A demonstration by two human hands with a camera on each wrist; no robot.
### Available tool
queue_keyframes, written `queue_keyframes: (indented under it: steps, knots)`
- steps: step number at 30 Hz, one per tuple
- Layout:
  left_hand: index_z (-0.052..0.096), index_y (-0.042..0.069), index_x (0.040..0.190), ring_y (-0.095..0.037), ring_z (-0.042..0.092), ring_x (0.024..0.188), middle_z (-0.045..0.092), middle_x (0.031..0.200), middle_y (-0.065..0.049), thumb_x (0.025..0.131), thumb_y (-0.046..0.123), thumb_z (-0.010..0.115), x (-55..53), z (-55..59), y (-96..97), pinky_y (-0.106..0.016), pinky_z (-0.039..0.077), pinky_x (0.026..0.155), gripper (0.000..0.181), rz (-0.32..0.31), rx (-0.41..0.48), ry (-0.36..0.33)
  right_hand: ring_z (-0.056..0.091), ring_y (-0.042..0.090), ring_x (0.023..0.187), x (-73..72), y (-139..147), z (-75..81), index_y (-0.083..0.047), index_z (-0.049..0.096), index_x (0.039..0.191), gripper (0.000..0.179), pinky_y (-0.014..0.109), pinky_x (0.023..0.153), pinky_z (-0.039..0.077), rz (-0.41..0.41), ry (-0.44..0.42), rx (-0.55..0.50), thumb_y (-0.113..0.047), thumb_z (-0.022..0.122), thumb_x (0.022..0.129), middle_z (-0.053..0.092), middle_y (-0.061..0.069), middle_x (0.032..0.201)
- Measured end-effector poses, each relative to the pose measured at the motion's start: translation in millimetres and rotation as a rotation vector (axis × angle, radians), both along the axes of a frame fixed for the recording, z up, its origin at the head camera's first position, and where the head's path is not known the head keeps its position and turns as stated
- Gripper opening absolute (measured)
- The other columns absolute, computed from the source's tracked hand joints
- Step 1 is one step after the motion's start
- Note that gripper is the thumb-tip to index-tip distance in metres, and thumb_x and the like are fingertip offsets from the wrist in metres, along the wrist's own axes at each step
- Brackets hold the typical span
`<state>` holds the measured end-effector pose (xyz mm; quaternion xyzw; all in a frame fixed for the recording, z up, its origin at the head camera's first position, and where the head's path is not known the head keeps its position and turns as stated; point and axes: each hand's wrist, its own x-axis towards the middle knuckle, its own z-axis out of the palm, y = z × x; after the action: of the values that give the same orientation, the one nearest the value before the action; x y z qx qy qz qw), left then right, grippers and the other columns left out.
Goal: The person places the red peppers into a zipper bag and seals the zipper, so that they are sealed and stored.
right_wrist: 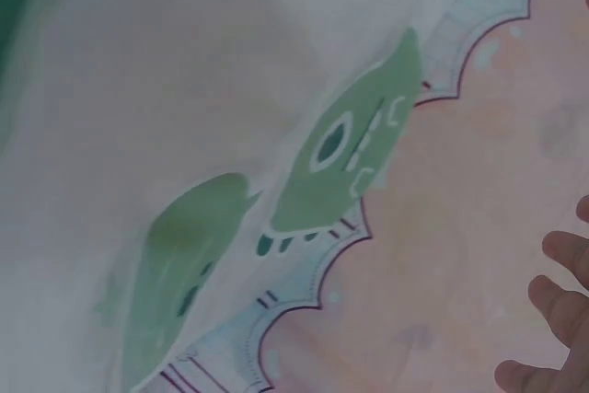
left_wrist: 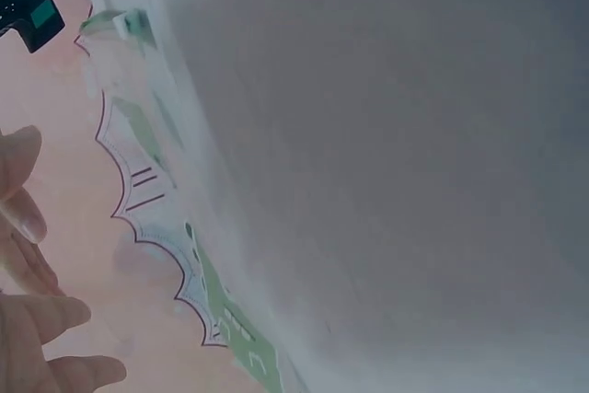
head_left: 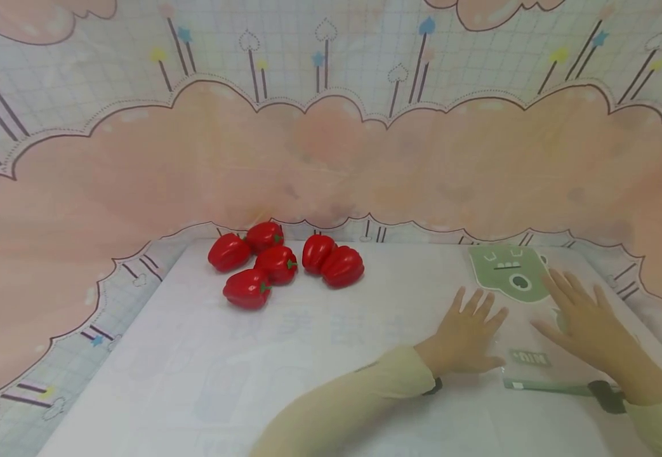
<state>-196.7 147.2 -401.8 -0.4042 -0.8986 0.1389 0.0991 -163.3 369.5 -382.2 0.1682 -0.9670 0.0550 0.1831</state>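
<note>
A flat translucent pouch [head_left: 536,333] with a green cartoon print and a green strip along its near edge lies on the right side of the white table. My left hand [head_left: 462,333] is spread at the pouch's left edge, fingers straight. Over its right part is my right hand [head_left: 588,324], fingers extended and thumb apart, partly covering the print. In the right wrist view, green printed patches [right_wrist: 345,149] appear beside several fingertips [right_wrist: 561,310] at the right edge. Fingers [left_wrist: 55,347] show at the left edge of the left wrist view. Neither hand grips anything.
Several red bell peppers [head_left: 247,289] with green stems lie at the table's back left, two of them [head_left: 342,266] slightly apart to the right. A patterned cloth [head_left: 331,165] with pink cloud shapes hangs behind the white table [head_left: 193,381] and surrounds its sides.
</note>
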Motion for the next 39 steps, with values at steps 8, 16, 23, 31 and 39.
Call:
queue_keyframes:
  steps: [8, 16, 23, 31, 39]
  knots:
    - [0.014, 0.031, 0.151, -0.017, 0.017, 0.146, 0.024, 0.155, 0.004, 0.084, 0.075, 0.034, 3.5, -5.5, 15.7, -0.04, 0.015, 0.118, 0.083, -0.038, -0.032, -0.039, -0.02, 0.013, 0.143, 7.4, 17, -17.3, -0.008, 0.006, 0.151, 0.079, 0.048, 0.113, -0.02, -0.004, -0.039, 0.009, -0.033, 0.052, 0.092, 0.008, 0.022, 0.156]
    - [0.007, 0.034, 0.151, -0.014, 0.014, 0.146, 0.018, 0.157, 0.008, 0.084, 0.075, 0.035, 2.8, -9.1, 32.1, -0.036, 0.009, 0.12, 0.083, -0.09, -0.091, -0.149, -0.019, 0.014, 0.144, 14.8, 30, -29.3, -0.005, 0.01, 0.15, 0.079, 0.045, 0.113, -0.022, -0.006, -0.066, 0.014, -0.031, 0.055, 0.091, 0.011, 0.021, 0.156]
    - [0.002, 0.037, 0.15, -0.008, 0.01, 0.146, 0.011, 0.158, 0.012, 0.087, 0.07, 0.037, -1.0, -11.0, 40.6, -0.032, 0.005, 0.12, 0.08, -0.164, -0.153, -0.234, -0.012, 0.025, 0.146, 20.1, 36, -37.9, -0.002, 0.025, 0.146, 0.073, 0.048, 0.114, -0.018, -0.027, -0.105, 0.026, -0.033, 0.059, 0.088, 0.032, 0.029, 0.144]
    - [0.009, 0.04, 0.149, -0.005, 0.026, 0.139, 0.03, 0.149, 0.015, 0.087, 0.067, 0.041, -2.3, -11.2, 47.9, -0.028, 0.012, 0.119, 0.075, -0.204, -0.218, -0.299, 0.029, 0.046, 0.133, 21.2, 37, -46.2, 0.001, 0.041, 0.135, 0.069, 0.069, 0.107, 0.01, 0.001, -0.087, 0.037, -0.033, 0.067, 0.081, 0.043, 0.028, 0.134]
    - [0.018, 0.044, 0.146, -0.003, 0.031, 0.135, 0.033, 0.146, 0.017, 0.088, 0.066, 0.04, -3.4, -11.6, 50.2, -0.026, 0.016, 0.117, 0.066, -0.179, -0.254, -0.338, 0.02, 0.043, 0.14, 27.9, 39, -49.7, 0.002, 0.045, 0.132, 0.064, 0.058, 0.114, -0.008, 0.001, -0.156, 0.095, -0.035, 0.065, 0.084, 0.046, 0.03, 0.133]
